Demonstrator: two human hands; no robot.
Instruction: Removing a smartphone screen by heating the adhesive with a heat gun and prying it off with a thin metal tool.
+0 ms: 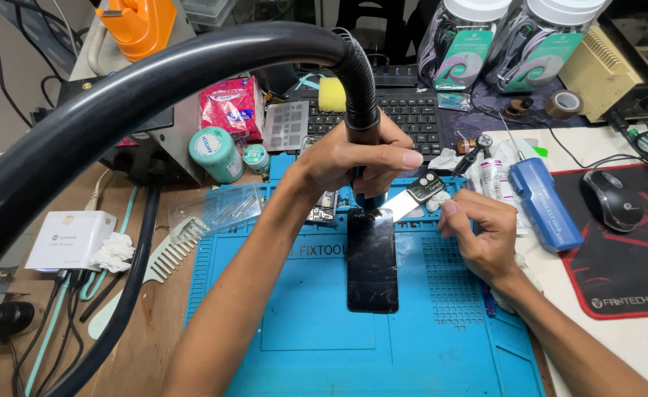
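Observation:
A black phone (372, 265) lies face up on the blue work mat (302, 316). My left hand (357, 158) grips a black hot-air handpiece (360, 110) with a thick ribbed hose, its nozzle pointing down at the phone's top edge. My right hand (478, 228) holds a flat metal pry blade (412, 200) with a dark handle, its tip at the phone's top right corner.
A keyboard (405, 114) sits behind the mat, a mouse (612, 200) on a black and red pad at right. A blue tool (544, 202), small bottles, a green-lidded jar (216, 154), a white charger box (70, 239) and a comb lie around.

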